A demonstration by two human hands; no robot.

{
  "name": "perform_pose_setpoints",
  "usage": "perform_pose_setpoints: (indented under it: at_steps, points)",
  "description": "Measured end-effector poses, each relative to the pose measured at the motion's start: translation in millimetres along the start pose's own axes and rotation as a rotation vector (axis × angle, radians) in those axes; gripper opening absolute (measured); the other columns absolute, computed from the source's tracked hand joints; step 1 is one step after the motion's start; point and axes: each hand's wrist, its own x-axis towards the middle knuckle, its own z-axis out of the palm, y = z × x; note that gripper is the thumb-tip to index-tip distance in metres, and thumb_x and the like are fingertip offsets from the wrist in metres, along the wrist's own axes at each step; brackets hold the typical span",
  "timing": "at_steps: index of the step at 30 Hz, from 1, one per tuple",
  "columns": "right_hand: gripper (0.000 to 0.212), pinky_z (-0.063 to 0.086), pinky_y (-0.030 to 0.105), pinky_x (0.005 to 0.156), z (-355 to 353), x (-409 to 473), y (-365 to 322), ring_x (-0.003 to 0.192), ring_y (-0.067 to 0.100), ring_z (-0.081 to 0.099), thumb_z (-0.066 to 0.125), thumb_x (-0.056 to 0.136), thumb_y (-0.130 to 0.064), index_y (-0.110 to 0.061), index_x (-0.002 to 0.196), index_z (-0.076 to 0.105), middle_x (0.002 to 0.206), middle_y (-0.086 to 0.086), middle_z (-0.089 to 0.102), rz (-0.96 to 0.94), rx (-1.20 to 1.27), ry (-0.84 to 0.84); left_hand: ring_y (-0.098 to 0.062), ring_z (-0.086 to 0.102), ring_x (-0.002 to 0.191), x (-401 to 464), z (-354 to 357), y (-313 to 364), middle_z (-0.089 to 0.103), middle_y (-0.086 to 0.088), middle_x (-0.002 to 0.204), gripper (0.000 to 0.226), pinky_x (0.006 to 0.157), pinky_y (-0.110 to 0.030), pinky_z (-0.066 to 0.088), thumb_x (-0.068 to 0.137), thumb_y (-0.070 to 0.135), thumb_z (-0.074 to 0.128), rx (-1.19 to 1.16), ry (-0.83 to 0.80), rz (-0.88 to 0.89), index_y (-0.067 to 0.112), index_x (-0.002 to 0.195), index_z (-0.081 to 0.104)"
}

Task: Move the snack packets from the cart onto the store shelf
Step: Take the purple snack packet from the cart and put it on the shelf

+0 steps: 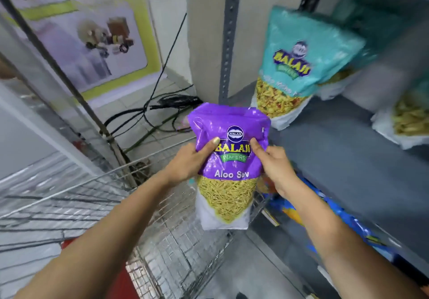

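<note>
A purple Aloo Sev snack packet (pixel 228 166) is held upright in the air over the front corner of the wire cart (pixel 176 240). My left hand (pixel 189 161) grips its left side with the thumb on the front. My right hand (pixel 275 166) grips its right side the same way. The grey store shelf (pixel 343 157) lies just to the right of the packet. A teal snack packet (pixel 299 66) stands on that shelf at the back left, leaning against other teal packets behind it.
Another packet with yellow snacks (pixel 408 122) lies at the shelf's right edge. Blue packets (pixel 325 217) sit on the lower shelf under my right forearm. A perforated grey upright (pixel 228 38) marks the shelf's left corner. Black cables (pixel 162 110) lie on the tiled floor beyond the cart.
</note>
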Motion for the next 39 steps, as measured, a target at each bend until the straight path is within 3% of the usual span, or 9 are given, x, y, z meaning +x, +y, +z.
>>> perform_pose_setpoints:
  at_steps: [7, 11, 14, 19, 24, 32, 35, 37, 39]
  points:
    - [0.069, 0.021, 0.029, 0.049, -128.4, -73.5, -50.9, 0.057, 0.016, 0.028, 0.064, 0.071, -0.072, -0.007, 0.059, 0.047, 0.060, 0.010, 0.033, -0.154, 0.001, 0.391, -0.014, 0.072, 0.091, -4.2, 107.0, 119.3, 0.078, 0.001, 0.096, 0.035, 0.086, -0.035, 0.056, 0.092, 0.044, 0.054, -0.013, -0.261, 0.232, 0.014, 0.096, 0.073]
    - [0.057, 0.023, 0.027, 0.049, -214.6, -128.9, -65.9, 0.050, 0.008, 0.026, 0.062, 0.090, -0.044, -0.012, 0.051, 0.036, 0.049, -0.001, 0.032, -0.215, -0.010, 0.614, -0.002, 0.067, 0.075, -0.2, 201.7, 171.1, 0.075, 0.014, 0.075, 0.027, 0.078, -0.028, 0.054, 0.092, 0.039, 0.054, -0.040, -0.407, 0.330, 0.024, 0.081, 0.074]
    - [0.058, 0.027, 0.021, 0.045, -281.1, -159.0, -67.2, 0.042, 0.001, 0.027, 0.061, 0.094, -0.031, -0.020, 0.043, 0.035, 0.039, -0.013, 0.035, -0.201, -0.006, 0.779, -0.007, 0.066, 0.077, -2.2, 276.4, 199.7, 0.077, 0.004, 0.086, 0.031, 0.086, -0.037, 0.055, 0.090, 0.047, 0.057, -0.066, -0.542, 0.378, 0.022, 0.085, 0.076]
    - [0.075, 0.042, 0.035, 0.069, -373.0, -196.7, -46.2, 0.074, 0.017, 0.049, 0.064, 0.078, -0.064, 0.010, 0.071, 0.055, 0.074, 0.010, 0.058, -0.271, 0.040, 0.902, -0.017, 0.066, 0.085, -8.2, 384.1, 232.3, 0.075, -0.012, 0.102, 0.031, 0.092, -0.042, 0.052, 0.095, 0.037, 0.054, -0.067, -0.639, 0.419, 0.012, 0.099, 0.070]
    - [0.047, 0.046, 0.030, 0.070, -428.2, -220.2, -35.1, 0.072, 0.017, 0.059, 0.056, 0.095, -0.042, -0.002, 0.070, 0.058, 0.075, 0.013, 0.068, -0.214, 0.063, 1.039, -0.015, 0.064, 0.077, -9.8, 461.7, 248.9, 0.073, -0.012, 0.090, 0.024, 0.079, -0.034, 0.053, 0.094, 0.034, 0.057, -0.072, -0.695, 0.418, 0.016, 0.086, 0.070]
    - [0.030, 0.045, 0.013, 0.060, -443.5, -219.5, -11.6, 0.051, -0.008, 0.053, 0.055, 0.098, -0.023, -0.017, 0.069, 0.053, 0.057, -0.014, 0.064, -0.154, -0.079, 1.159, 0.000, 0.066, 0.065, -0.1, 502.1, 234.9, 0.072, 0.004, 0.079, 0.019, 0.068, -0.019, 0.050, 0.091, 0.038, 0.061, -0.086, -0.706, 0.422, 0.021, 0.084, 0.067]
    - [0.038, 0.050, 0.037, 0.098, -421.4, -215.2, -2.9, 0.099, 0.006, 0.065, 0.062, 0.091, -0.039, -0.012, 0.117, 0.054, 0.107, -0.002, 0.071, -0.225, -0.184, 1.265, -0.005, 0.070, 0.082, 3.3, 490.2, 228.9, 0.075, 0.004, 0.092, 0.020, 0.079, -0.022, 0.056, 0.085, 0.037, 0.069, -0.096, -0.726, 0.443, 0.021, 0.097, 0.069]
    - [0.071, 0.026, 0.033, 0.120, -390.1, -210.5, -3.5, 0.142, 0.020, 0.039, 0.061, 0.091, -0.038, -0.009, 0.149, 0.031, 0.153, 0.011, 0.042, -0.268, -0.315, 1.325, -0.010, 0.070, 0.094, 5.8, 468.9, 216.7, 0.075, -0.003, 0.103, 0.032, 0.089, -0.025, 0.054, 0.081, 0.033, 0.073, -0.128, -0.630, 0.463, 0.015, 0.107, 0.070]
    - [0.077, 0.012, 0.026, 0.122, -345.5, -202.3, -12.3, 0.151, 0.022, 0.018, 0.060, 0.093, -0.033, -0.004, 0.154, 0.022, 0.163, 0.014, 0.022, -0.306, -0.415, 1.336, -0.003, 0.068, 0.091, 7.7, 431.6, 198.1, 0.075, -0.004, 0.103, 0.028, 0.088, -0.019, 0.050, 0.083, 0.025, 0.073, -0.111, -0.477, 0.487, 0.010, 0.107, 0.072]
